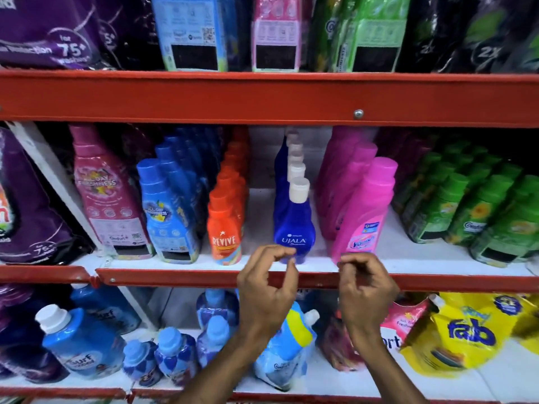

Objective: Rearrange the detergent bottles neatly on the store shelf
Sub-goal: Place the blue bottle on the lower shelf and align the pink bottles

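Observation:
On the middle shelf (pixel 204 263) rows of bottles run front to back: a pink bottle (pixel 109 196), blue bottles (pixel 166 217), orange Revive bottles (pixel 226 228), dark blue Ujala bottles with white caps (pixel 294 225), pink bottles (pixel 364 214) and green bottles (pixel 466 211). My left hand (pixel 267 290) hovers just in front of the front Ujala bottle, fingers curled and holding nothing. My right hand (pixel 366 290) hangs before the front pink bottle, fingers loosely curled, also empty. Neither hand touches a bottle.
A red shelf lip (pixel 262 97) crosses above, with pouches standing on the top shelf. Purple bags (pixel 26 211) fill the left. The lower shelf holds blue bottles (pixel 78 345), small pouches and a yellow pouch (pixel 466 336). Gaps lie beside the Ujala row.

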Demonstrator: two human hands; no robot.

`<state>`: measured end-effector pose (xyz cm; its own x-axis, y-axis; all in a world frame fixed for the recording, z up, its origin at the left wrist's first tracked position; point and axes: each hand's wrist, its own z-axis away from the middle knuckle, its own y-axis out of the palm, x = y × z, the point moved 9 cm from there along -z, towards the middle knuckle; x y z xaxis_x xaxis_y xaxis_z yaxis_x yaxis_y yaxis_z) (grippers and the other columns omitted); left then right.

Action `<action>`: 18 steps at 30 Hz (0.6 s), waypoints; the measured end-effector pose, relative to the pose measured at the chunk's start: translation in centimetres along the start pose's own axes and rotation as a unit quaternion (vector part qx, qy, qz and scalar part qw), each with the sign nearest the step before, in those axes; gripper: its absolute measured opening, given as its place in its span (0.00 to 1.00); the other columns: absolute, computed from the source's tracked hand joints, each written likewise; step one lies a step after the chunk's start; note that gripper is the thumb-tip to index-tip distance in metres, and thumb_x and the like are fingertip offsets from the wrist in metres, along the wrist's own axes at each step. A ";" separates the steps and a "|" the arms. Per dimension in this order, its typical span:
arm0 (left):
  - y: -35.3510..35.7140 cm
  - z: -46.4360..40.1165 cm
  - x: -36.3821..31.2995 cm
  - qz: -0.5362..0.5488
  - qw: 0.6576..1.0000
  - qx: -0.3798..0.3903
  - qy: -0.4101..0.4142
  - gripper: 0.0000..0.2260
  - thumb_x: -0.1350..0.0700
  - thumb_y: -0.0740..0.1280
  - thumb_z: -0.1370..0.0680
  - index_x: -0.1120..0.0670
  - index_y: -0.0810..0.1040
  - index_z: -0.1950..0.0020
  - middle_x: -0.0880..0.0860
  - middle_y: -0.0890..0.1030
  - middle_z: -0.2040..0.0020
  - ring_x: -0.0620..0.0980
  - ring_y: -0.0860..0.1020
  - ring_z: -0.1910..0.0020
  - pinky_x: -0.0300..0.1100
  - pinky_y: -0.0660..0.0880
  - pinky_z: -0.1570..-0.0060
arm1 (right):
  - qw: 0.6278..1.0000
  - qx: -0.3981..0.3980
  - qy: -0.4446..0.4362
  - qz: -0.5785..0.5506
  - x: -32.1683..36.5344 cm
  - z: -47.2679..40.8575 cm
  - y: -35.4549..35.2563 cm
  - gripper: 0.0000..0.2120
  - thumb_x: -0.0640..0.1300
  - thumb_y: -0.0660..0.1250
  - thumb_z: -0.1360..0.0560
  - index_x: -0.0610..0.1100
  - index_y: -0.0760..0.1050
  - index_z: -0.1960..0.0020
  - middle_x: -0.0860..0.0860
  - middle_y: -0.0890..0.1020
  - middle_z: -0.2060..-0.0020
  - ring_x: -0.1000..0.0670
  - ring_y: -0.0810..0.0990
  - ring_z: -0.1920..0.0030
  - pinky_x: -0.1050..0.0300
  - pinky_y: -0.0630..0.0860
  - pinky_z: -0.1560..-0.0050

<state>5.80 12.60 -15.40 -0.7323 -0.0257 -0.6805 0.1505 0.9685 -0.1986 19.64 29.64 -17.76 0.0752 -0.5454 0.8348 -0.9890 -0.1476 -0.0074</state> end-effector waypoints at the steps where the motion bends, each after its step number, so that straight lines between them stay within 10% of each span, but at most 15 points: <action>1: 1.6 0.3 -0.3 0.004 1.000 0.025 -0.008 0.09 0.64 0.72 0.27 0.54 0.84 0.50 0.45 0.84 0.54 0.36 0.80 0.51 0.26 0.73 0.47 | 1.000 -0.021 0.006 0.012 -0.6 -0.8 -1.2 0.07 0.36 0.65 0.30 0.46 0.80 0.60 0.49 0.83 0.66 0.47 0.82 0.63 0.45 0.79 0.58; 8: 10.1 1.5 0.1 0.020 0.981 0.161 -0.104 0.21 0.47 0.67 0.24 0.51 0.79 0.32 0.47 0.85 0.41 0.45 0.84 0.44 0.44 0.81 0.39 | 0.987 0.079 0.094 0.101 -5.0 -5.6 -2.4 0.19 0.36 0.65 0.27 0.42 0.74 0.36 0.43 0.82 0.42 0.45 0.83 0.48 0.53 0.78 0.46; 18: 12.9 1.0 0.9 -0.033 0.979 0.167 -0.109 0.17 0.48 0.67 0.22 0.52 0.79 0.36 0.48 0.87 0.46 0.47 0.85 0.48 0.50 0.82 0.44 | 0.972 0.179 0.041 0.148 -4.4 -6.8 -1.6 0.19 0.32 0.65 0.28 0.45 0.82 0.40 0.51 0.88 0.56 0.51 0.85 0.58 0.59 0.80 0.51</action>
<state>7.70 24.82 -19.28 -0.5939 -0.1734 -0.7857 0.3424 0.8292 -0.4418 20.03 37.85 -17.67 -0.2317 -0.5417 0.8080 -0.8572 -0.2790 -0.4328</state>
